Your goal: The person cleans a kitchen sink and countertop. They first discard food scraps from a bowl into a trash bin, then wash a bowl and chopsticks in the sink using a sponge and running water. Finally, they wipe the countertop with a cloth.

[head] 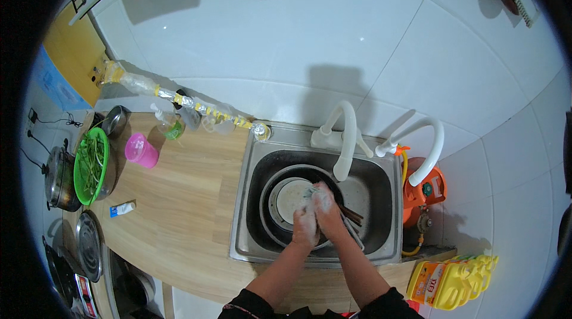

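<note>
My right hand (pixel 327 205), covered in white foam, is over a metal basin (pixel 264 194) in the stainless-steel sink (pixel 377 229). A small greenish scrubbing pad (pixel 309 191) shows at its fingertips, mostly hidden by foam. My left hand (pixel 305 226), also foamy, is pressed against the right one; its fingers are partly hidden, so its grip is unclear. Below the hands, a white bowl or plate (pixel 288 203) sits in the basin. Brown chopsticks (pixel 352 215) and a flat metal utensil (pixel 355 236) stick out beside my right wrist.
A white faucet (pixel 346 149) arches over the sink, with a second white spout (pixel 435 153) to its right. Left on the wooden counter (pixel 192 203) stand a pink cup (pixel 142 151), a pump bottle (pixel 169 124), a tube (pixel 122 209) and a green basket (pixel 106 162) of greens. Yellow jugs (pixel 456 281) stand at right.
</note>
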`<state>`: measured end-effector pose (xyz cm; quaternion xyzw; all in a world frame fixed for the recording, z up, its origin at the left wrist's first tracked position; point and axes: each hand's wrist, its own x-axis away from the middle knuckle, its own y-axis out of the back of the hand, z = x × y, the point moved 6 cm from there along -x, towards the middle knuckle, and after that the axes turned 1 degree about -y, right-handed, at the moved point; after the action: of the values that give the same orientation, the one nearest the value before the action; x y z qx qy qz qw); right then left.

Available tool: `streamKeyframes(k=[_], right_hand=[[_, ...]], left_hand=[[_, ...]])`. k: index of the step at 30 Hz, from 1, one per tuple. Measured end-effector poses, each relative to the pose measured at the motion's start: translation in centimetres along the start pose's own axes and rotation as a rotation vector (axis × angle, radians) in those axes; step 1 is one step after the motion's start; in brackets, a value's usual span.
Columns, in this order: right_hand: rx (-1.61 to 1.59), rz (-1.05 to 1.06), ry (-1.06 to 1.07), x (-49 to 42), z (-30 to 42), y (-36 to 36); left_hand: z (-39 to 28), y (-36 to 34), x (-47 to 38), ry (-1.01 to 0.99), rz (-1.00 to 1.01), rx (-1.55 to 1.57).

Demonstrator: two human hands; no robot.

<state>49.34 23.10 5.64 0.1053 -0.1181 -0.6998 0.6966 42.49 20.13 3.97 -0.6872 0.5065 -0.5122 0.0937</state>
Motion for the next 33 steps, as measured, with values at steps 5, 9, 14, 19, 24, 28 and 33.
streamKeyframes(k=[5,9,14,19,24,28,33], right_hand=[[0.077,0.091,-0.096,0.7,-0.6,0.8],[0.268,0.067,-0.086,2.1,3.5,-0.1],[0.447,-0.175,-0.097,-2.0,-3.6,2.8],[0.440,-0.190,-0.219,1.0,-0.5,0.4],[0.261,-0.150,-0.259,-3.3,-4.3,3.1],[-0.038,-0.040,-0.196,-2.3,-0.8,4.5],[0.184,-0.107,0.085,1.4,2.4,1.3]], left_hand=[[-1.3,1.7,-2.2,-0.151,0.140,0.118],[-0.8,2.5,-3.4,-0.093,0.167,0.221],[2.0,2.2,-0.7,-0.375,0.171,-0.428],[2.8,2.5,-2.0,0.181,0.024,0.210],[2.0,1.6,-1.7,0.140,0.137,0.195],[1.0,2.1,-2.1,0.213,0.137,0.244],[0.2,1.0,-3.0,0.109,-0.050,-0.214]])
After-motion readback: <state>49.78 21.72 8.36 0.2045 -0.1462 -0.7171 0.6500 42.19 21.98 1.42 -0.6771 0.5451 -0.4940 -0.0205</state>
